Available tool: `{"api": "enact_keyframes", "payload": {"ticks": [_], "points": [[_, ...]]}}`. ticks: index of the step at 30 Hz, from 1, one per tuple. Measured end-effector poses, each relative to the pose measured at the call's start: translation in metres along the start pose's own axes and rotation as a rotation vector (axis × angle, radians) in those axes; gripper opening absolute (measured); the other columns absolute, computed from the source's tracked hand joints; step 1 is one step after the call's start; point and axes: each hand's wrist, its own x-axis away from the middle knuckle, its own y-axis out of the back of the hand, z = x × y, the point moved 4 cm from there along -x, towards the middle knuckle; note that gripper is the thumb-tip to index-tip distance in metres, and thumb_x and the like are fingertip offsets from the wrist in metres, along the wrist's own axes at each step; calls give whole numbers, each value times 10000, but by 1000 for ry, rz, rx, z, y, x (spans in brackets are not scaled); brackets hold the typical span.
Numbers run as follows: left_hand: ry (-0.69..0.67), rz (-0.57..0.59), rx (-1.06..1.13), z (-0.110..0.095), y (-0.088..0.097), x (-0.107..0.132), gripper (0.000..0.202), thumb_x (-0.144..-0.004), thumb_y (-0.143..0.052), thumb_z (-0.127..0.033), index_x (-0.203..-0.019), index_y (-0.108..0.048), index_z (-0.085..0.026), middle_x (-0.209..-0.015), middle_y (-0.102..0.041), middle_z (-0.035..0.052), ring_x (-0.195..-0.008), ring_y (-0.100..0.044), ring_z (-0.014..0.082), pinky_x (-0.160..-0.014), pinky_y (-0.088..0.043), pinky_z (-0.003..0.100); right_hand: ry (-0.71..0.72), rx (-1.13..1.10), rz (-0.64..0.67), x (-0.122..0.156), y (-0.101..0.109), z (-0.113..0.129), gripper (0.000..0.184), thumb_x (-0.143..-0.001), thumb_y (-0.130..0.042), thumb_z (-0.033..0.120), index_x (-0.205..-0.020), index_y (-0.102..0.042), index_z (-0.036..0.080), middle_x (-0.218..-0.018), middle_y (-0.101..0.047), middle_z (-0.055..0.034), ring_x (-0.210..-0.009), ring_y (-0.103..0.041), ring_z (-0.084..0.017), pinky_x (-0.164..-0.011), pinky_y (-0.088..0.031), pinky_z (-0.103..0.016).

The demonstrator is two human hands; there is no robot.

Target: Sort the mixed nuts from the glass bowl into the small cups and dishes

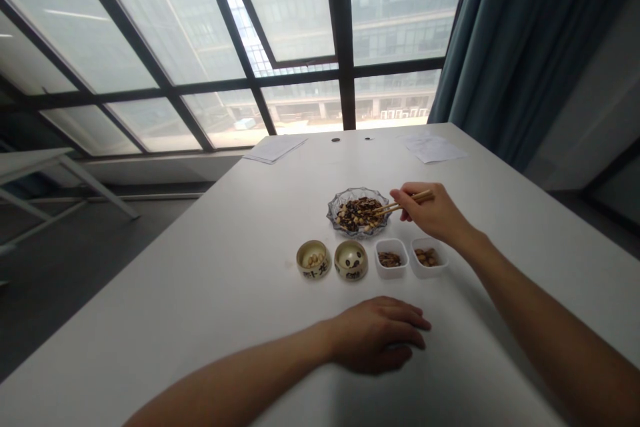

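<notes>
A scalloped clear-glass bowl (333,209) of mixed seeds (359,215) stands on the white table (225,267). At its three o'clock, the right hand (424,208) clamps slim wooden chopsticks (389,207) between bent fingers. At six o'clock, the left hand (377,335) extends palm-down, fingers slightly apart.

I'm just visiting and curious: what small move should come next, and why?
Perhaps close the chopsticks on one of the mixed pieces in the glass bowl: the right hand holds their tips right there, and no lifted piece is visible.
</notes>
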Motion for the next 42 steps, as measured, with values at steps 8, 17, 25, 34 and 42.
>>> {"api": "enact_keyframes", "payload": {"ticks": [8,17,25,34,42], "points": [[-4,-13,0,0,0,0,266,-975,-549,-249,-1177,-700,-165,-1414,-677,99,-1386,-593,221,-1212,-431,314,55,41,-6,-1,-6,-8,521,-1015,-569,528,-613,-565,197,-518,-554,8,-493,-526,-144,-516,-356,-278],[7,3,13,0,0,0,258,-958,-573,-233,-1177,-697,-177,-1412,-677,108,-1393,-588,218,-1210,-435,324,70,46,-115,1,-3,-8,540,-1025,-542,529,-608,-605,191,-494,-510,5,-462,-489,-146,-502,-337,-297],[20,10,18,1,-1,0,255,-962,-567,-240,-1174,-697,-186,-1421,-674,98,-1392,-589,220,-1212,-436,334,99,23,-166,2,9,5,618,-987,-519,692,-631,-624,197,-499,-518,-10,-470,-511,-162,-480,-359,-304],[35,14,31,0,0,0,251,-952,-579,-237,-1169,-697,-194,-1414,-677,104,-1396,-587,223,-1218,-430,347,100,22,-158,5,12,16,628,-982,-508,710,-634,-623,200,-504,-538,-18,-486,-493,-163,-480,-371,-314],[25,10,33,1,0,0,237,-954,-577,-231,-1153,-697,-186,-1402,-685,110,-1392,-590,226,-1211,-440,351,101,38,-145,10,14,28,625,-989,-494,703,-654,-653,200,-507,-551,-24,-489,-510,-176,-481,-376,-322]]}}
